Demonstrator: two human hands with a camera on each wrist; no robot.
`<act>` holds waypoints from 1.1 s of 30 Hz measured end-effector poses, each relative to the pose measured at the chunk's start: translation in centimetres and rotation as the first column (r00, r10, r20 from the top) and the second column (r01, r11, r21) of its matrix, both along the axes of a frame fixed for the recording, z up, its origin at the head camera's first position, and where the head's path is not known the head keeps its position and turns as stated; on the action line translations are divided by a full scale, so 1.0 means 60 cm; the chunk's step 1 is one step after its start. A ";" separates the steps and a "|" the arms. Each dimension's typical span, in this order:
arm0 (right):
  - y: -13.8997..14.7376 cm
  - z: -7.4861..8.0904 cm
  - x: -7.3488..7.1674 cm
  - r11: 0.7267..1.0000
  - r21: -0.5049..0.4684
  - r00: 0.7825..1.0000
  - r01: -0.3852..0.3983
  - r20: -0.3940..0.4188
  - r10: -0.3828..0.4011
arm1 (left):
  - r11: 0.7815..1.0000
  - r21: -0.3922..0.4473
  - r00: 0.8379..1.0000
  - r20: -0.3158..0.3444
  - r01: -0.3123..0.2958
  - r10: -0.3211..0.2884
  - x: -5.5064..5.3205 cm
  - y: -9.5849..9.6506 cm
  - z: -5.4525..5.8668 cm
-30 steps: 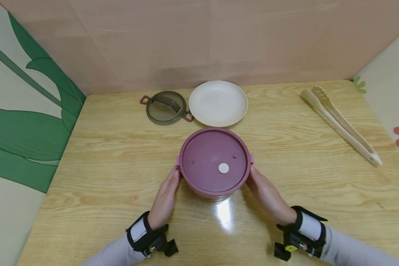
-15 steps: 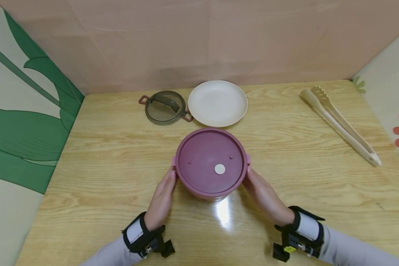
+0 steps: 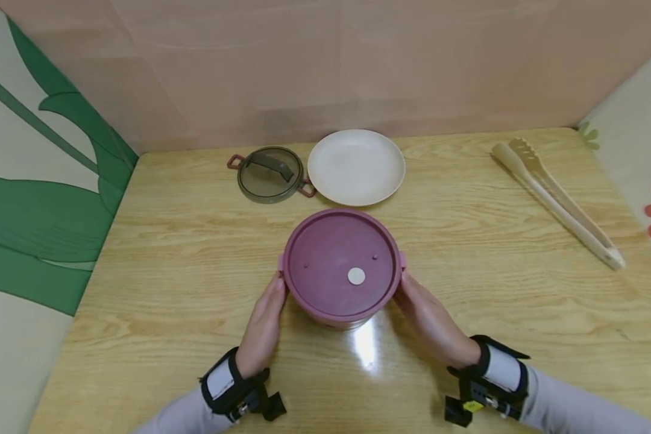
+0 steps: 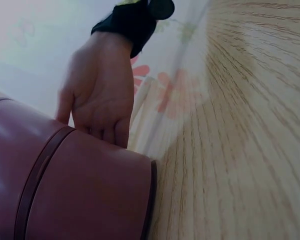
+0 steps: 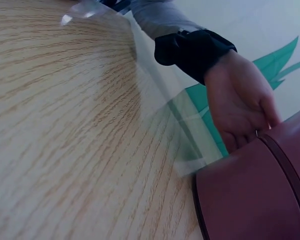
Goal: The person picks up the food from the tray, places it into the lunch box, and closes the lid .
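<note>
A round maroon pot point(image 3: 340, 265) stands on the wooden table point(image 3: 168, 241), its flat top face showing a small white disc. My left hand point(image 3: 273, 301) lies against its left side and my right hand point(image 3: 412, 298) against its right side, fingers fairly straight and pressing the wall. The left wrist view shows the right hand point(image 4: 97, 95) with its fingertips touching the pot point(image 4: 80, 195). In the right wrist view the left hand point(image 5: 237, 107) touches the far wall of the pot point(image 5: 255, 195). Both wrists wear black bands.
Behind the pot lie a smoky glass lid point(image 3: 271, 175) with maroon handles and a white plate point(image 3: 356, 167). Cream tongs point(image 3: 559, 202) lie at the far right. A pink wall closes the back of the table; patterned panels stand at both sides.
The pot has slid a little to the left between my two hands, which moved along with it.
</note>
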State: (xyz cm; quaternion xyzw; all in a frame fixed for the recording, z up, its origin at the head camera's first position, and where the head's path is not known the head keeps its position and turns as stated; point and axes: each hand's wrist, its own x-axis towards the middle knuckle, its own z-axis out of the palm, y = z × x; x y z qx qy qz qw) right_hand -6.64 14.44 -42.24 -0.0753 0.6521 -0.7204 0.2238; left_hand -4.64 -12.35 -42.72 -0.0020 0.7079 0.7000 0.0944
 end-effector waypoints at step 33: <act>0.047 0.113 -0.192 0.874 0.473 0.968 -0.112 -0.147 0.204 | 0.896 -0.382 0.910 -0.410 -0.229 0.058 -0.235 -0.172 0.121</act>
